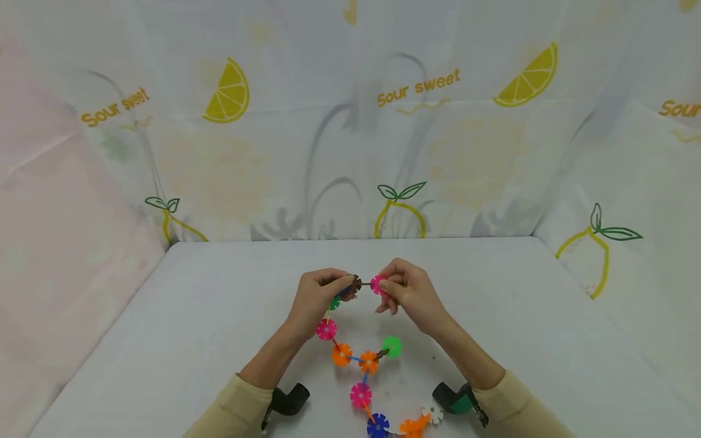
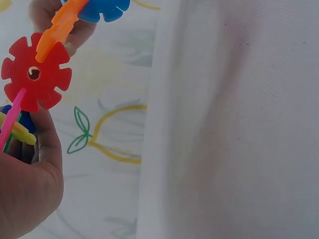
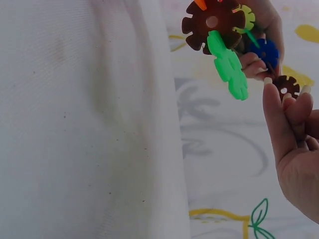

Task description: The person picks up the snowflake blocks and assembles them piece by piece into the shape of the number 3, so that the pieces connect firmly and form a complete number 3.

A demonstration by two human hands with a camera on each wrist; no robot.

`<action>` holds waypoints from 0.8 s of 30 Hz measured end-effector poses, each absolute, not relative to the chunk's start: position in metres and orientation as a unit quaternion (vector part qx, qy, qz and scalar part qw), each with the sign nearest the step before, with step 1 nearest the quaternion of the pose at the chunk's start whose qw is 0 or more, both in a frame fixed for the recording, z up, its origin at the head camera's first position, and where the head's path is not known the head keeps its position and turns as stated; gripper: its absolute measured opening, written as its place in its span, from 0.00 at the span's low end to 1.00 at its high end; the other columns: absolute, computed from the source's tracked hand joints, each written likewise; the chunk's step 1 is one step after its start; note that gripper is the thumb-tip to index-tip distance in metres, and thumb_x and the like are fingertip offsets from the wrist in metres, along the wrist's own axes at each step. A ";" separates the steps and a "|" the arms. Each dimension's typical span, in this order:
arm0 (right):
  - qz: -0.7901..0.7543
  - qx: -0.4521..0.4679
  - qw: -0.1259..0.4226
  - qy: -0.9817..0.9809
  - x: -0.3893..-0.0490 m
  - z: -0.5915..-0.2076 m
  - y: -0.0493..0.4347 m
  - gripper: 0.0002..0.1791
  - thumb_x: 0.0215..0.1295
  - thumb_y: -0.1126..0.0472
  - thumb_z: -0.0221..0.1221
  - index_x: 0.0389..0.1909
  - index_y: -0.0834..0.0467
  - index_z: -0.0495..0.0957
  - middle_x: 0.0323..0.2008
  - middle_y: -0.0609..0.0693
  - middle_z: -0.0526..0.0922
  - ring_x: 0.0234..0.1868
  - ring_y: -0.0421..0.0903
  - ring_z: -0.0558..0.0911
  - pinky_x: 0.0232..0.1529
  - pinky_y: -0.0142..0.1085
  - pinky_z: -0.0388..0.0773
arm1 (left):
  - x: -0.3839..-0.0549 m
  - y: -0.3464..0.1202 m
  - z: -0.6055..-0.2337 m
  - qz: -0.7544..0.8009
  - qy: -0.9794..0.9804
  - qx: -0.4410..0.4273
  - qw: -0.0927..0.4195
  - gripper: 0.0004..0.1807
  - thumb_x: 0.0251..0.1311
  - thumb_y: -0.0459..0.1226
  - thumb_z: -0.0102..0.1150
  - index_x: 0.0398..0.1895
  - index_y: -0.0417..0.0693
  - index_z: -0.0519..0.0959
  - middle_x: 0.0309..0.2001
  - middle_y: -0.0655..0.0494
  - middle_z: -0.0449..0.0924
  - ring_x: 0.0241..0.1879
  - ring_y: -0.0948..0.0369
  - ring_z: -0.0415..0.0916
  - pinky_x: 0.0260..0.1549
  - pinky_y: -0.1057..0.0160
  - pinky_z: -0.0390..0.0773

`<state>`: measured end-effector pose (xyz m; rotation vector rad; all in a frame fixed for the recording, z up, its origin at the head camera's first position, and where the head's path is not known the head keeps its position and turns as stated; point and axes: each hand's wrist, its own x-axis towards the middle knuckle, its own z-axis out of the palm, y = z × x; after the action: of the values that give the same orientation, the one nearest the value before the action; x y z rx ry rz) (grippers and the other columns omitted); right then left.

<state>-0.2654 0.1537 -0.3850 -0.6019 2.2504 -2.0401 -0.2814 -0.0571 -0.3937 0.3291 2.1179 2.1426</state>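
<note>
Both hands are raised in front of the body, holding one end of a chain of notched plastic discs. My left hand [image 1: 314, 301] grips the chain between thumb and fingers at a brown disc [image 1: 357, 282]. With thumb and fingertips, my right hand [image 1: 413, 292] pinches a pink disc [image 1: 376, 284], joined to the brown one by a thin disc seen edge-on. From the left hand the chain hangs down through a second pink disc [image 1: 326, 329], orange discs [image 1: 342, 355] and a blue disc [image 1: 378, 425]. A bright green disc [image 1: 392, 347] ends a side branch.
Beneath the hands lies a white tabletop [image 1: 208, 316], backed by a printed cloth [image 1: 285, 152] with lemon drawings. Black curved devices sit at the left wrist [image 1: 290, 399] and right wrist [image 1: 451, 398]. A white disc [image 1: 434, 415] shows near the bottom edge.
</note>
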 end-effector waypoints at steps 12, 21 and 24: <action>-0.678 -0.225 0.061 0.697 -0.272 -0.374 0.162 0.09 0.71 0.68 0.55 0.44 0.72 0.70 0.19 0.51 0.78 0.14 0.43 0.75 0.32 0.43 0.86 | -0.282 -0.062 -0.381 0.700 0.698 0.127 0.077 0.15 0.66 0.41 0.61 0.41 0.36 0.82 0.32 0.56 0.84 0.30 0.60 0.81 0.40 0.65 0.84; -0.675 -0.229 0.057 0.699 -0.271 -0.373 0.163 0.10 0.72 0.68 0.54 0.47 0.71 0.71 0.22 0.56 0.79 0.16 0.43 0.77 0.33 0.45 0.86 | -0.282 -0.063 -0.382 0.713 0.688 0.112 0.082 0.14 0.67 0.41 0.60 0.42 0.36 0.82 0.34 0.55 0.85 0.30 0.61 0.82 0.40 0.65 0.84; -0.634 -0.201 -0.011 0.747 -0.268 -0.373 0.161 0.08 0.70 0.67 0.56 0.48 0.65 0.74 0.26 0.61 0.79 0.18 0.47 0.78 0.31 0.44 0.86 | -0.282 -0.065 -0.383 0.715 0.689 0.093 0.074 0.13 0.67 0.41 0.60 0.43 0.37 0.82 0.34 0.54 0.85 0.30 0.61 0.83 0.40 0.65 0.85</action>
<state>-0.2681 0.1611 -0.3735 -0.6364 2.3622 -2.0047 -0.2822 -0.0651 -0.3828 0.2795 2.0667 2.1468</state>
